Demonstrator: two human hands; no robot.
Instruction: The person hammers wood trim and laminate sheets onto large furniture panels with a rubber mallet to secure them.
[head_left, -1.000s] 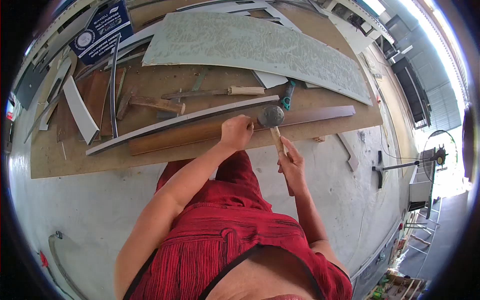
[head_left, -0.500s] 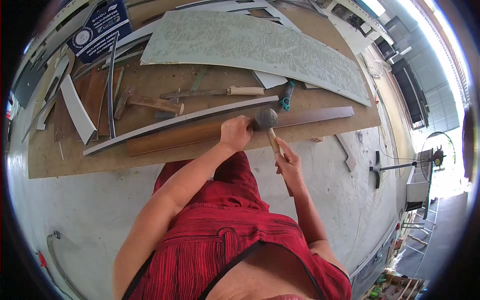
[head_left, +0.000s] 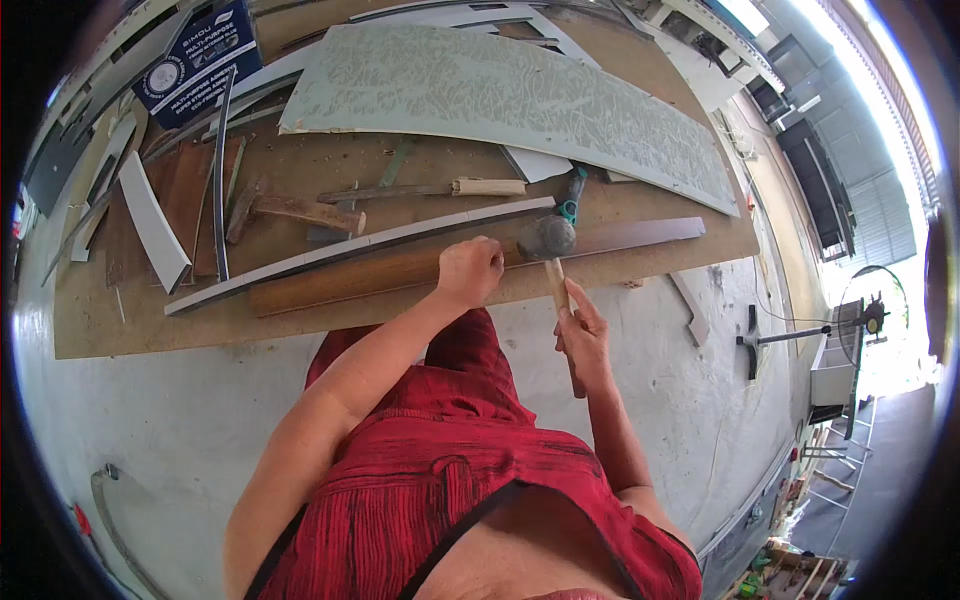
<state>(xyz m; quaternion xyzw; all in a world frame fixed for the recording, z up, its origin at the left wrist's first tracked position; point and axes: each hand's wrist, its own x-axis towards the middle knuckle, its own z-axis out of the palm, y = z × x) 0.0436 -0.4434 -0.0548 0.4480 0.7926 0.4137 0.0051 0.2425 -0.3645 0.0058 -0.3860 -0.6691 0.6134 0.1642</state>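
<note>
Right hand [head_left: 583, 335] grips the wooden handle of a mallet [head_left: 551, 237], whose head sits just over the brown wood strip [head_left: 400, 272]. Left hand [head_left: 470, 270], fingers curled, presses on that strip along the near edge of the board [head_left: 150, 325]. Whether it pinches anything is unclear. Judged step: tapping the strip home. The next blow calls for a steady left hand, fingers clear of the head.
</note>
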